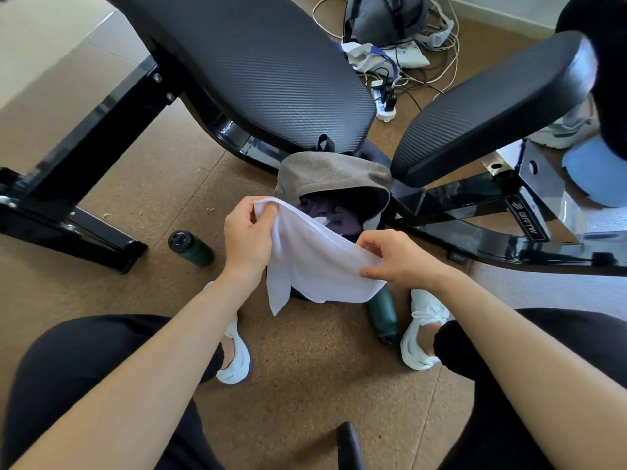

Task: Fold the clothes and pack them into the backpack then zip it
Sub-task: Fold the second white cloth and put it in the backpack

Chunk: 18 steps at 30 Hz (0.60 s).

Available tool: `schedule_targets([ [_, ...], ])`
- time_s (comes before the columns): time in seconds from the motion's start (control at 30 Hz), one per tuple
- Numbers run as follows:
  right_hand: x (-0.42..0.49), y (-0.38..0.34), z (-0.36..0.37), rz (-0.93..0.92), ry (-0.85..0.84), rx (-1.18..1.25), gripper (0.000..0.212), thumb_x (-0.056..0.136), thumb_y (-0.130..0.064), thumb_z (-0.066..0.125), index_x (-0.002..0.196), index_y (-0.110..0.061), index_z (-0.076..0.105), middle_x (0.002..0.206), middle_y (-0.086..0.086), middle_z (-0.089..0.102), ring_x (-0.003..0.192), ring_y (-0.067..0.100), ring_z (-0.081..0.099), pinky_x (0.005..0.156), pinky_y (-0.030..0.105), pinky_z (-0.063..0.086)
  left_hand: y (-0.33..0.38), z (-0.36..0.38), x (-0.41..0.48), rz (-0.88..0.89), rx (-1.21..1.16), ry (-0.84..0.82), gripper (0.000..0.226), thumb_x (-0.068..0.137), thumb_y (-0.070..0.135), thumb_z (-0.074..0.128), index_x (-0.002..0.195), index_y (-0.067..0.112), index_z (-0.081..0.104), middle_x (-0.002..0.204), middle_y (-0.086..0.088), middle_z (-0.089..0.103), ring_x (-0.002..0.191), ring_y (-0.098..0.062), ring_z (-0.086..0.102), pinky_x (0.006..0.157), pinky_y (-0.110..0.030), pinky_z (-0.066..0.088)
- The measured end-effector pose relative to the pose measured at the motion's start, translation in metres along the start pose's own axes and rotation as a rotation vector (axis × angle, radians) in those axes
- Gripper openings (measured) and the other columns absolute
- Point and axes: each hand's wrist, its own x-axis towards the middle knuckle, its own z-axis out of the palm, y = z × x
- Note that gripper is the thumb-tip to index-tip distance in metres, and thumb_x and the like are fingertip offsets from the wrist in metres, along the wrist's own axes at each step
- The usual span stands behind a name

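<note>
Hands pinch opposite top corners of a white cloth point(315, 259), left hand point(249, 237) higher than right hand point(395, 257), so it hangs slack just before the open grey backpack point(334, 179), and the loose lower corner could, by this look, drag the floor or skew the fold.

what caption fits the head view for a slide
Both hands, left hand and right hand, hold a white cloth above the open backpack.
</note>
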Motion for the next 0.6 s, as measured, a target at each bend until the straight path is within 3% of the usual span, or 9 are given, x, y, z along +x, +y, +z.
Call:
schedule_targets([
  [0.2, -0.002, 0.002, 0.001, 0.006, 0.025, 0.010, 0.043, 0.080, -0.007, 0.075, 0.114, -0.023, 0.053, 0.089, -0.001, 0.064, 0.079, 0.013, 0.060, 0.067, 0.023, 0.046, -0.010, -0.008, 0.010, -0.102, 0.010, 0.154, 0.022, 0.102, 0.017, 0.055, 0.080, 0.023, 0.058, 0.076, 0.004, 0.055, 0.071, -0.007, 0.050, 0.069, -0.028, 0.043],
  [0.33, -0.003, 0.006, 0.002, -0.016, -0.024, -0.059, 0.050, 0.075, -0.016, 0.081, 0.116, -0.026, 0.055, 0.093, -0.007, 0.063, 0.077, 0.008, 0.060, 0.065, 0.019, 0.046, -0.016, -0.015, 0.016, -0.119, 0.061, 0.204, 0.018, 0.101, 0.019, 0.056, 0.085, 0.024, 0.060, 0.097, -0.015, 0.065, 0.084, -0.016, 0.056, 0.080, -0.038, 0.049],
  [0.47, -0.003, 0.005, -0.003, -0.026, 0.063, -0.123, 0.030, 0.077, -0.028, 0.084, 0.102, -0.028, 0.067, 0.085, -0.012, 0.066, 0.075, 0.004, 0.060, 0.068, 0.023, 0.043, -0.022, -0.019, 0.016, -0.104, 0.079, 0.205, 0.013, 0.101, 0.017, 0.057, 0.107, 0.018, 0.069, 0.102, -0.002, 0.069, 0.092, -0.013, 0.061, 0.084, -0.033, 0.051],
  [0.6, -0.006, -0.003, -0.017, -0.055, 0.251, -0.087, 0.011, 0.087, -0.036, 0.076, 0.087, -0.026, 0.071, 0.068, -0.008, 0.063, 0.068, 0.009, 0.060, 0.063, 0.029, 0.047, -0.021, -0.023, 0.016, -0.026, 0.103, 0.183, 0.019, 0.102, 0.017, 0.056, 0.111, 0.019, 0.072, 0.098, 0.007, 0.069, 0.089, -0.003, 0.061, 0.083, -0.032, 0.051],
])
